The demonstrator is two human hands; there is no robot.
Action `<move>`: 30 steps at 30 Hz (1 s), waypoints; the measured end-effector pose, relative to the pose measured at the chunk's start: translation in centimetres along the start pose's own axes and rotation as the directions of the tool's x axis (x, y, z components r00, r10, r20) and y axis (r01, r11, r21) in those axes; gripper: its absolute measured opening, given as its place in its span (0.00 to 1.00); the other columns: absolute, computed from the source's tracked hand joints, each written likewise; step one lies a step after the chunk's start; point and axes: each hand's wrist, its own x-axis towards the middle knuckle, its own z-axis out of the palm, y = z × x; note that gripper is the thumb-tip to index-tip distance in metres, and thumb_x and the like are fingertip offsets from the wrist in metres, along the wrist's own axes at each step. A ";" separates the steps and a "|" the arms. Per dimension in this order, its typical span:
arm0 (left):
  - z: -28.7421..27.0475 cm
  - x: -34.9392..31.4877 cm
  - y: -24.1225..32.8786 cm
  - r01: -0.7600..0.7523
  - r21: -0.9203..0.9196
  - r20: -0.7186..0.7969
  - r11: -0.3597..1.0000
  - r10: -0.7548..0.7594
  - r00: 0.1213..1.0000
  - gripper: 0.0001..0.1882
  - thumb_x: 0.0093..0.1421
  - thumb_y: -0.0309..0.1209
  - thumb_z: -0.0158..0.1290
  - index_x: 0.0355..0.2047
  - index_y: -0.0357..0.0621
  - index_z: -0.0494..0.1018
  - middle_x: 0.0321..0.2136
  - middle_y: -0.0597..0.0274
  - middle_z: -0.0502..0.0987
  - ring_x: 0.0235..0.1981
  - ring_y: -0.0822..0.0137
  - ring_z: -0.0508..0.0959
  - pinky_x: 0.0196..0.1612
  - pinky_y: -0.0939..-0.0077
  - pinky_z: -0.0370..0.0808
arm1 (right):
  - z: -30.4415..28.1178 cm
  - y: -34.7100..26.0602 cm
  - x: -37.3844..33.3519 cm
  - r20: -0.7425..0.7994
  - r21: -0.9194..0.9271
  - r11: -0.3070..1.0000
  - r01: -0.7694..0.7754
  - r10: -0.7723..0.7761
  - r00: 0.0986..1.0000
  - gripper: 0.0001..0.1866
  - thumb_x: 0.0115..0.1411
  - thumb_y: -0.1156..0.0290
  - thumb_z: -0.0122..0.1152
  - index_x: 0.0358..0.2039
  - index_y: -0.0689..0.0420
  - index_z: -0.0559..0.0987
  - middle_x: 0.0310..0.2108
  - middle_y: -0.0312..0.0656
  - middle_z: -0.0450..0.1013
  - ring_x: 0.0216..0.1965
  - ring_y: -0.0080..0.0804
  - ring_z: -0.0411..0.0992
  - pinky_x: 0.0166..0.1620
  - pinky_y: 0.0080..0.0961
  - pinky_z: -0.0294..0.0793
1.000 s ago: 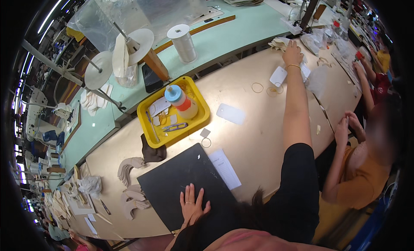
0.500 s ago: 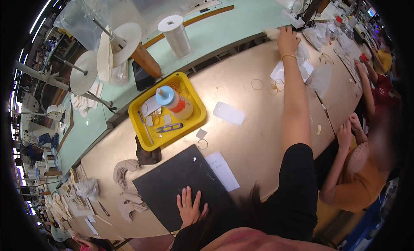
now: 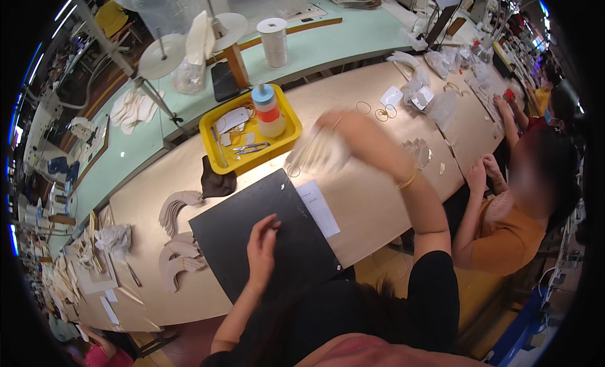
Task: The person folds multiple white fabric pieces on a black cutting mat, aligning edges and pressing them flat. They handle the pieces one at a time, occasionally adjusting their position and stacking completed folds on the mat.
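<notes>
My right hand [image 3: 362, 140], smeared by motion, grips a fanned stack of cream curved pieces [image 3: 320, 154] over the middle of the table. My left hand [image 3: 261, 241] is raised over the black board [image 3: 236, 225], its fingers loosely bent and apart with nothing in them. A printed paper sheet [image 3: 319, 208] sticks out from under the board's right side. Left of the board lie stacks of beige curved pieces [image 3: 178, 210] beside a dark brown cloth-like piece [image 3: 217, 181].
Beyond the board stands a yellow tray [image 3: 291, 137] with a blue-capped bottle [image 3: 268, 111] and thread snips [image 3: 251, 148]. Rubber bands [image 3: 386, 113], plastic bags [image 3: 444, 111] and cream pieces [image 3: 408, 64] lie farther right. A thread spool [image 3: 275, 44] stands behind. A co-worker in orange [image 3: 501, 231] sits at right.
My right hand has come back from the far right with the cream stack, toward the board. My left hand has lifted off the board and moved slightly left.
</notes>
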 end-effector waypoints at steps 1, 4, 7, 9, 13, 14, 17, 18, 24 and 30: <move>-0.5 1.3 0.2 0.171 -0.260 0.108 0.950 -0.148 0.983 0.26 0.72 0.45 0.41 0.58 0.35 0.68 0.56 0.45 0.73 0.53 0.51 0.76 0.59 0.61 0.71 | 1.9 -3.0 0.0 0.051 -0.003 0.993 0.120 -0.120 0.991 0.14 0.57 0.74 0.56 0.45 0.54 0.79 0.44 0.43 0.78 0.45 0.41 0.76 0.50 0.37 0.74; -2.2 3.5 0.1 0.533 -0.638 0.413 0.555 -0.338 0.846 0.43 0.71 0.61 0.23 0.55 0.32 0.69 0.48 0.45 0.79 0.46 0.52 0.81 0.52 0.59 0.78 | 7.7 -10.7 -0.4 0.247 0.038 0.950 0.310 -0.310 0.918 0.09 0.54 0.68 0.61 0.37 0.50 0.79 0.36 0.37 0.74 0.44 0.37 0.74 0.46 0.35 0.72; -4.4 2.0 -0.7 0.576 -0.576 0.483 0.580 -0.327 0.812 0.32 0.73 0.54 0.34 0.51 0.34 0.72 0.43 0.50 0.80 0.39 0.56 0.83 0.45 0.63 0.81 | 10.9 -14.5 -1.6 0.377 0.021 0.940 0.340 -0.322 0.868 0.09 0.52 0.66 0.62 0.35 0.50 0.78 0.35 0.36 0.72 0.42 0.34 0.72 0.44 0.33 0.70; -5.4 0.0 -1.4 0.553 -0.501 0.326 0.666 -0.447 0.833 0.26 0.73 0.49 0.40 0.49 0.36 0.72 0.39 0.52 0.81 0.36 0.58 0.83 0.41 0.65 0.82 | 12.0 -15.7 -2.1 0.211 -0.025 0.947 0.319 -0.307 0.928 0.09 0.51 0.66 0.62 0.34 0.51 0.78 0.35 0.36 0.72 0.40 0.34 0.72 0.43 0.33 0.70; -6.8 -1.9 -2.2 0.459 -0.617 0.257 0.639 -0.388 0.885 0.18 0.71 0.41 0.47 0.48 0.37 0.72 0.36 0.54 0.81 0.34 0.62 0.82 0.39 0.66 0.82 | 13.0 -18.0 -2.8 0.046 -0.052 0.984 0.169 -0.167 0.985 0.09 0.51 0.66 0.60 0.33 0.51 0.77 0.32 0.36 0.71 0.38 0.34 0.71 0.42 0.33 0.68; -6.8 -2.1 -2.3 0.445 -0.641 0.218 0.625 -0.408 0.887 0.18 0.71 0.40 0.47 0.48 0.36 0.72 0.35 0.55 0.81 0.34 0.63 0.82 0.39 0.67 0.82 | 13.0 -18.4 -3.0 0.026 -0.050 0.991 0.123 -0.122 0.992 0.08 0.52 0.66 0.60 0.34 0.51 0.77 0.32 0.36 0.71 0.38 0.34 0.71 0.43 0.33 0.68; -6.8 -1.9 -2.5 0.340 -0.705 0.144 0.623 -0.343 0.928 0.15 0.71 0.35 0.49 0.51 0.38 0.72 0.45 0.60 0.78 0.44 0.67 0.79 0.49 0.70 0.78 | 13.1 -19.6 -3.9 -0.086 -0.028 0.999 0.043 -0.045 0.995 0.14 0.51 0.68 0.68 0.39 0.51 0.80 0.35 0.35 0.74 0.41 0.34 0.71 0.48 0.37 0.63; -6.6 -2.0 -2.6 0.260 -0.765 0.145 0.589 -0.236 0.961 0.15 0.70 0.34 0.49 0.52 0.38 0.71 0.47 0.59 0.78 0.45 0.68 0.79 0.50 0.70 0.77 | 13.1 -20.0 -4.4 -0.067 0.002 1.000 0.015 -0.015 0.998 0.13 0.51 0.68 0.69 0.39 0.50 0.80 0.37 0.34 0.76 0.43 0.34 0.71 0.50 0.38 0.61; -6.9 -1.9 -2.3 0.180 -0.360 -0.075 0.915 -0.221 0.972 0.18 0.67 0.35 0.54 0.52 0.37 0.73 0.47 0.51 0.77 0.51 0.61 0.76 0.56 0.64 0.72 | 14.8 -20.2 -6.7 -0.037 0.065 0.992 -0.113 0.115 0.993 0.12 0.55 0.68 0.67 0.41 0.53 0.81 0.45 0.35 0.78 0.45 0.37 0.72 0.51 0.39 0.63; -7.0 -2.5 -1.0 -0.003 0.689 -0.255 0.724 0.246 0.935 0.15 0.62 0.36 0.59 0.44 0.39 0.79 0.59 0.42 0.66 0.59 0.42 0.66 0.61 0.54 0.63 | 16.2 -19.4 -6.7 0.074 -0.007 0.976 -0.216 0.216 0.974 0.14 0.61 0.64 0.61 0.47 0.51 0.80 0.33 0.38 0.73 0.37 0.37 0.71 0.43 0.39 0.65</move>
